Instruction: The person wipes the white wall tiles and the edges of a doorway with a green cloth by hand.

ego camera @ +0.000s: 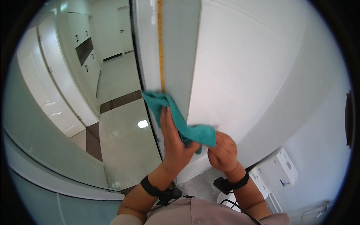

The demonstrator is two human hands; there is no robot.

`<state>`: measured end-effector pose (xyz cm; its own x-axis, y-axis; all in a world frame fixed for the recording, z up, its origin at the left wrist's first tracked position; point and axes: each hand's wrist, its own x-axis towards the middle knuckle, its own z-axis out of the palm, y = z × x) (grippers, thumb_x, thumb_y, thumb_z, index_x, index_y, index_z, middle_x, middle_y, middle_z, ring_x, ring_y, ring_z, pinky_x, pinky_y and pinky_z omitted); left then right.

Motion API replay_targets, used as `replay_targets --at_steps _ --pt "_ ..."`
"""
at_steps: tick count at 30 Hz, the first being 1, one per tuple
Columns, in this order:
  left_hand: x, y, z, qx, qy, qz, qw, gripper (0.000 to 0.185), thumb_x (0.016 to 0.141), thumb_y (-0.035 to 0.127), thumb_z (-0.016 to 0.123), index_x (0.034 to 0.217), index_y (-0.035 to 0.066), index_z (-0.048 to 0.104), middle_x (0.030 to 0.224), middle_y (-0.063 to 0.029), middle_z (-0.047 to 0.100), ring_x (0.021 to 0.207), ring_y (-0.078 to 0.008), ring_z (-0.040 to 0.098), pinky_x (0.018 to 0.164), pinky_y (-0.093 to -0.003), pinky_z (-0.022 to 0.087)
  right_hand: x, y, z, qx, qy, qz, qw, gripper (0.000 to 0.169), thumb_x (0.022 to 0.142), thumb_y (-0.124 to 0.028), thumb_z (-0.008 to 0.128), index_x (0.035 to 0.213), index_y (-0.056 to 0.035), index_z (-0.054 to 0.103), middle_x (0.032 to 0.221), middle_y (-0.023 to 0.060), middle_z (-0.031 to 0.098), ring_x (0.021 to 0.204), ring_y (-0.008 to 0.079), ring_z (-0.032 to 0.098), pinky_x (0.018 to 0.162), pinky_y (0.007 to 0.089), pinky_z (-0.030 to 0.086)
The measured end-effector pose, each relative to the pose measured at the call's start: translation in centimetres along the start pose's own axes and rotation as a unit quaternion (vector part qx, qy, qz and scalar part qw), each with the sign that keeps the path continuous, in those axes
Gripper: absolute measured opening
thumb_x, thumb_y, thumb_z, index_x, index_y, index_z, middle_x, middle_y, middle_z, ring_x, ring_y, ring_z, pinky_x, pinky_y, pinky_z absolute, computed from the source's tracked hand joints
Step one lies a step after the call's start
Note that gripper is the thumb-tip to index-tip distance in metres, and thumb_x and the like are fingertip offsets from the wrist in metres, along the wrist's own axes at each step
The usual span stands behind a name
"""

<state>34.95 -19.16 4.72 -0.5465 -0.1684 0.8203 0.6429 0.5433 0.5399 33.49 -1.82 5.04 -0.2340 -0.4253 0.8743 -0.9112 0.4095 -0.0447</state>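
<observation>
A teal cloth stretches between my two hands in front of a white door-frame edge. My left hand lies against the cloth, fingers pointing up and thumb at its lower fold. The cloth's upper end covers part of the frame and the lower part of a yellow-brown strip. My right hand pinches the cloth's right end between thumb and fingers, in front of the white wall panel. Both wrists wear black straps with small devices.
To the left, a doorway opens onto a tiled floor, a white door and a cabinet. Frosted glass panels curve along the lower left. A white toilet stands at the lower right, and a black cable crosses near my right arm.
</observation>
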Motion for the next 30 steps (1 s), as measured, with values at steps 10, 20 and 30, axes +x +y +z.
replay_targets --at_steps 10,20,30 --pt "16.0 5.1 -2.8 0.014 0.049 0.235 0.971 0.084 0.087 0.01 0.067 0.154 0.011 0.018 0.149 -0.0139 0.032 0.132 -0.0262 0.04 0.109 -0.0377 0.033 0.6 -1.7 -2.0 0.013 -0.013 0.257 0.966 0.053 0.081 0.005 0.058 0.13 -0.0135 0.058 0.147 0.0139 0.045 0.103 0.0317 0.064 0.082 0.0337 0.054" --pt "3.4 1.3 -1.4 0.258 -0.114 0.248 0.927 0.05 0.087 0.011 0.06 0.137 0.009 0.054 0.139 -0.0163 0.043 0.128 -0.04 0.038 0.108 -0.0474 0.03 -2.5 -1.1 -2.5 0.056 -0.078 0.31 0.946 0.045 0.081 0.002 0.058 0.123 -0.013 0.061 0.153 0.0061 0.036 0.095 0.0263 0.066 0.072 0.0338 0.053" --pt "-4.8 -2.1 -0.9 0.046 -0.461 -0.039 0.885 0.037 0.091 0.004 0.056 0.128 0.006 0.059 0.13 -0.0119 0.056 0.114 -0.0295 0.056 0.096 -0.0403 0.045 -7.8 0.3 -1.8 0.103 -0.121 0.383 0.91 0.026 0.085 -0.004 0.058 0.11 -0.0076 0.067 0.108 0.013 0.066 0.083 0.0301 0.066 0.074 0.0354 0.053"
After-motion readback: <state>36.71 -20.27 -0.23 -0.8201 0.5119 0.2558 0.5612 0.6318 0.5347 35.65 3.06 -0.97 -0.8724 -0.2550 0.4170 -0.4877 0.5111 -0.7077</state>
